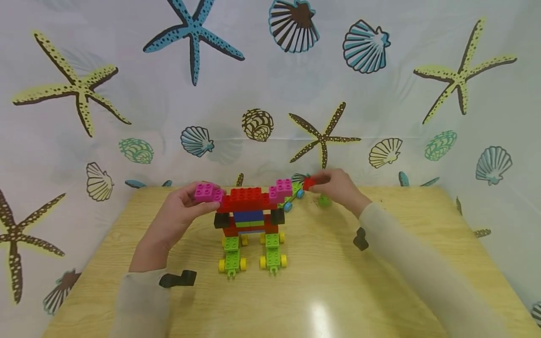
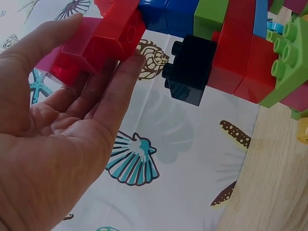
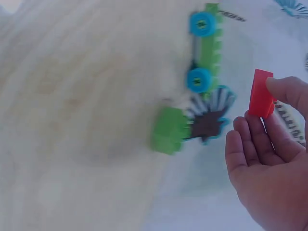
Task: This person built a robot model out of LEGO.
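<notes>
A figure built of toy bricks (image 1: 246, 199) stands upright on two green wheeled bases (image 1: 273, 258) with yellow wheels. Red bricks form its wide top, and black bricks (image 1: 221, 220) stick out at both sides. My left hand (image 1: 175, 213) holds the pink bricks (image 1: 204, 190) at the figure's left end, thumb on one side and fingers beneath, as the left wrist view shows. Farther back on the right, my right hand (image 1: 338, 188) pinches a small red brick (image 3: 261, 94) between thumb and fingertips, raised off the table and apart from the figure.
Behind the figure lies a green wheeled base (image 3: 207, 48) with blue wheels. A loose green brick (image 3: 168, 130) sits beside it, below my right hand. The wooden table (image 1: 321, 281) ends at a hanging cloth (image 1: 262, 84) printed with shells and starfish.
</notes>
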`<action>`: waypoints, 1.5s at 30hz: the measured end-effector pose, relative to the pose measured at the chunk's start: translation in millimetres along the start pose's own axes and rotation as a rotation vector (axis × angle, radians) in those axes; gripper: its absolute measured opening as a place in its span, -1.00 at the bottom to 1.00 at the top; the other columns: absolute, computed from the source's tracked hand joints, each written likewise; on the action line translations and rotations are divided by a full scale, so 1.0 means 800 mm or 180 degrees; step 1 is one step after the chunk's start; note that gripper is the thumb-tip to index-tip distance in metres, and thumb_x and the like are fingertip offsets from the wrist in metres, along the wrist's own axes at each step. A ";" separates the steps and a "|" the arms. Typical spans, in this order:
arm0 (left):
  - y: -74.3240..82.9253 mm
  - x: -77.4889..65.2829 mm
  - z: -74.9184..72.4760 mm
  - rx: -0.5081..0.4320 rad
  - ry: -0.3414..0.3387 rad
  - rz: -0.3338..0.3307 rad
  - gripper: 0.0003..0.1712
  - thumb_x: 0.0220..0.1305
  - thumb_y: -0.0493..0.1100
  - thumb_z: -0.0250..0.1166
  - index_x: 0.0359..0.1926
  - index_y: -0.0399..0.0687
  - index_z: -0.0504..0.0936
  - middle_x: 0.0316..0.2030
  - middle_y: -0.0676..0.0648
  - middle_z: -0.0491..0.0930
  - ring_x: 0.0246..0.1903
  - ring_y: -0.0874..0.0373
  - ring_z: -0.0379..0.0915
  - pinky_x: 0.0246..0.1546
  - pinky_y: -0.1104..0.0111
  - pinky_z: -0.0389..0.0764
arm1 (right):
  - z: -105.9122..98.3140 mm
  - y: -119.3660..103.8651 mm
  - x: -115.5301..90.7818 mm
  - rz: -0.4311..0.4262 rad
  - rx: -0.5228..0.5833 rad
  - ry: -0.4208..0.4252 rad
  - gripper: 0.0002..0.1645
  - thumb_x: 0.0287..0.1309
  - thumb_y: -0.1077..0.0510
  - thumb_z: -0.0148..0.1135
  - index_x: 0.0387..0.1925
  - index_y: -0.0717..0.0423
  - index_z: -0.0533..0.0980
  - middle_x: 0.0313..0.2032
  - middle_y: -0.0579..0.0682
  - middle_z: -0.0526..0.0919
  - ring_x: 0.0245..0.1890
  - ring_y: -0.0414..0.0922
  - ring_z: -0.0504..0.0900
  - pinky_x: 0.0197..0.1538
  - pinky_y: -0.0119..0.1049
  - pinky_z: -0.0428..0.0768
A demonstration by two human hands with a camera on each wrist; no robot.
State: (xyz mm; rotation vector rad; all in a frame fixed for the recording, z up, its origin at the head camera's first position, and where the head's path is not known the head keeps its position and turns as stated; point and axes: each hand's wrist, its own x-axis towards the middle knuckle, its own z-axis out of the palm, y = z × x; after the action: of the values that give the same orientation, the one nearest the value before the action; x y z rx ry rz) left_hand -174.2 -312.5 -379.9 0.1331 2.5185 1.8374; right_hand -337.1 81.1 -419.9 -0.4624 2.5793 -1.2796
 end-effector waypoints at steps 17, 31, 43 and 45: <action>-0.002 0.002 0.004 -0.0087 0.0009 0.0106 -0.41 0.56 -0.05 0.47 0.47 -0.08 0.56 0.25 0.21 0.72 0.28 0.25 0.64 0.23 0.50 0.73 | -0.018 -0.136 -0.038 -0.0491 0.0301 -0.0233 -0.48 0.48 0.06 0.48 0.37 0.09 0.67 0.22 0.11 0.80 0.19 0.04 0.76 0.17 -0.16 0.76; -0.001 0.002 0.003 -0.0078 0.0020 0.0043 -0.41 0.54 -0.04 0.49 0.47 -0.05 0.57 0.27 0.20 0.73 0.31 0.23 0.62 0.24 0.51 0.72 | 0.023 -0.201 -0.055 -0.0819 0.0076 -0.0497 -0.54 0.46 0.02 0.50 0.31 0.01 0.74 0.18 -0.02 0.84 0.18 -0.03 0.77 0.36 -0.03 0.75; 0.001 0.001 0.004 -0.0061 0.0011 0.0080 -0.40 0.55 -0.05 0.48 0.46 -0.14 0.56 0.19 0.24 0.78 0.22 0.30 0.70 0.24 0.51 0.71 | 0.042 -0.221 -0.056 -0.0694 -0.0442 -0.0702 -0.57 0.38 -0.04 0.59 0.21 -0.08 0.81 0.09 -0.14 0.89 0.10 -0.13 0.79 0.29 -0.14 0.78; 0.001 0.001 0.003 -0.0050 0.0011 0.0083 -0.41 0.55 -0.05 0.48 0.45 -0.12 0.57 0.18 0.25 0.78 0.23 0.30 0.69 0.24 0.51 0.71 | 0.043 -0.222 -0.057 -0.0694 -0.0469 -0.0689 -0.59 0.39 -0.04 0.58 0.20 -0.08 0.81 0.07 -0.15 0.89 0.08 -0.14 0.78 0.26 -0.16 0.79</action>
State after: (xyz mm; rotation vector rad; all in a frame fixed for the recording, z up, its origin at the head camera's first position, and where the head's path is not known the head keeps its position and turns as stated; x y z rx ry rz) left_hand -174.7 -309.6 -380.0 0.1634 2.5161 1.8682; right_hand -252.0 -28.1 -295.5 -0.8801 2.5009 -1.0378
